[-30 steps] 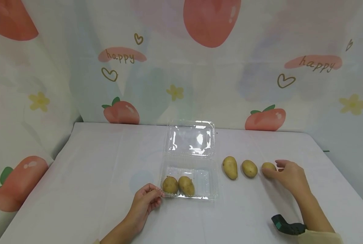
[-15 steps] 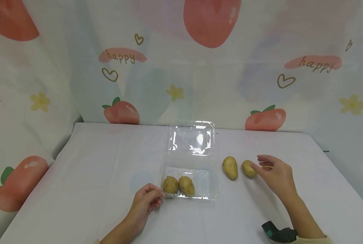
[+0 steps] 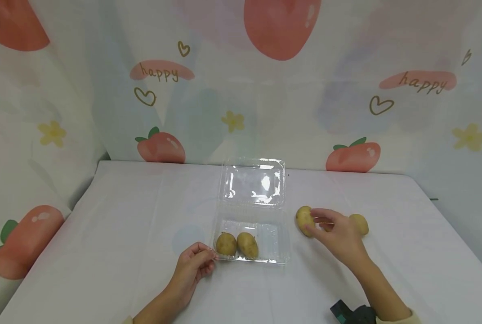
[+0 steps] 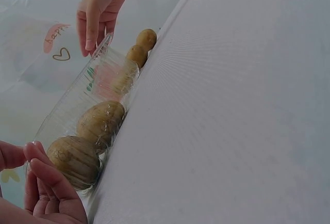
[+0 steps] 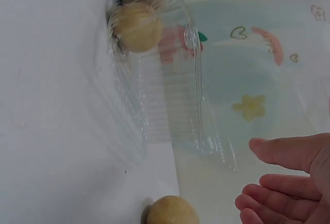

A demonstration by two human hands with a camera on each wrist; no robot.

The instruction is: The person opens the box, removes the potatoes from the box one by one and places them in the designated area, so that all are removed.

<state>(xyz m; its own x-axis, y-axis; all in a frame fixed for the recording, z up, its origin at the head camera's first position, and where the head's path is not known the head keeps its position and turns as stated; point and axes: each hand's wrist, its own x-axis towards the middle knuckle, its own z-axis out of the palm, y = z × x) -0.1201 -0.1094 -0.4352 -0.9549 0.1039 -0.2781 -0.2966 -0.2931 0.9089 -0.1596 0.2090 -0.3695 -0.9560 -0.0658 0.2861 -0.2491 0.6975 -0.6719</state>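
A clear plastic clamshell container (image 3: 273, 234) lies on the table, its lid (image 3: 253, 182) folded back. Two potatoes sit inside it, a rounder potato (image 3: 226, 244) at the left and another potato (image 3: 247, 245) beside it. My left hand (image 3: 192, 265) pinches the container's front left corner between thumb and forefinger. To the right, my right hand (image 3: 342, 238) is over a row of loose potatoes with its fingers apart, holding nothing. It mostly covers the middle one. A longer potato (image 3: 303, 220) shows at its fingertips, and another potato (image 3: 360, 224) behind its knuckles.
A white cloth covers the table (image 3: 144, 216). Behind it hangs a printed curtain (image 3: 289, 108) with peaches, hearts and flowers. A black device (image 3: 352, 313) is strapped at the right wrist, low over the front of the table.
My right hand has moved left from the rightmost loose potato, past the middle one, to near the longer potato. The loose potatoes have stayed in place. My left hand keeps its grip on the container.
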